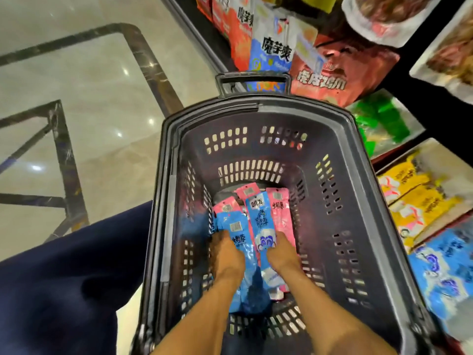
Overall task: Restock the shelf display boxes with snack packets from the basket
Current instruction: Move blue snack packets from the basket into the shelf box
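A dark plastic basket stands on the floor below me, with several long blue and pink snack packets lying at its bottom. Both my arms reach down into it. My left hand is closed on a blue packet at the left of the pile. My right hand grips another blue packet in the middle, with pink packets beside it. My fingertips are hidden under the packets. On the shelf at the right, a display box of matching blue packets sits lowest.
The shelf runs along the right, with yellow packets, green ones and large red and blue bags beyond the basket handle. Shiny tiled floor lies to the left. My dark trouser leg is at lower left.
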A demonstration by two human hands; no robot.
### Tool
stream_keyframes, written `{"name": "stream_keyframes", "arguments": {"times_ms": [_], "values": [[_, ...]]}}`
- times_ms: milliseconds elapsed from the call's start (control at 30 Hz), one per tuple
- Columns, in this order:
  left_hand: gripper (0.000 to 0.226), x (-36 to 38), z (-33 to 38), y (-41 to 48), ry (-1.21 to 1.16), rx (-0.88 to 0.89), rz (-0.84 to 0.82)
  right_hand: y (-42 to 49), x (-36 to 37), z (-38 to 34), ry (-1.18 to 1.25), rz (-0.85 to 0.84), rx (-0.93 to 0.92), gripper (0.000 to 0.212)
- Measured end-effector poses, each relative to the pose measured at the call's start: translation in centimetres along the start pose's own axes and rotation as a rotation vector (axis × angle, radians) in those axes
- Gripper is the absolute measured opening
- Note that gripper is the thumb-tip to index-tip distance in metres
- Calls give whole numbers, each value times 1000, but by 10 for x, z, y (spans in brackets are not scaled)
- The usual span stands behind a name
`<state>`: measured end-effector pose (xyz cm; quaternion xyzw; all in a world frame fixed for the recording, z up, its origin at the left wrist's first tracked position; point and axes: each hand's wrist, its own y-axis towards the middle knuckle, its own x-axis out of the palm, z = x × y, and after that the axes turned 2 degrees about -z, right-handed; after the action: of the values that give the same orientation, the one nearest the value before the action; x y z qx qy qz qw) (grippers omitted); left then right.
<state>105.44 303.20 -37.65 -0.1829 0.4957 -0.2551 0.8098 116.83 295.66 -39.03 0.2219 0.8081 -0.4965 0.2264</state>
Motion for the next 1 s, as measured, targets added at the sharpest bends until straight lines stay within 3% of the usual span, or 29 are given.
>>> {"name": "stream_keyframes", "arguments": {"times_ms": [100, 233, 400, 467, 600, 800, 933, 1000], "values": [[44, 21, 7, -7, 5, -96, -130, 2, -5, 16, 37, -6, 37, 36], [87, 56, 10, -24, 132, -190, -202, 3, -2, 30, 41, -40, 29, 42], [117, 77, -1, -23, 160, -189, -124, -2, -2, 33, -80, -83, 8, 51], [112, 75, -6, -16, 185, -186, -111, 0, -3, 36, -143, -72, 16, 45], [76, 68, -11, -6, 170, -164, -65, 1, -10, 39, -134, 8, 71, 43], [54, 100, -55, 25, -107, -173, -53, -8, -15, 46, -85, 0, 92, 43], [32, 60, -15, -7, -199, -139, -105, -20, -21, 46, -42, -9, 113, 41], [31, 44, -1, -20, -228, -119, -109, -29, -28, 40, -25, -20, 101, 43]]}}
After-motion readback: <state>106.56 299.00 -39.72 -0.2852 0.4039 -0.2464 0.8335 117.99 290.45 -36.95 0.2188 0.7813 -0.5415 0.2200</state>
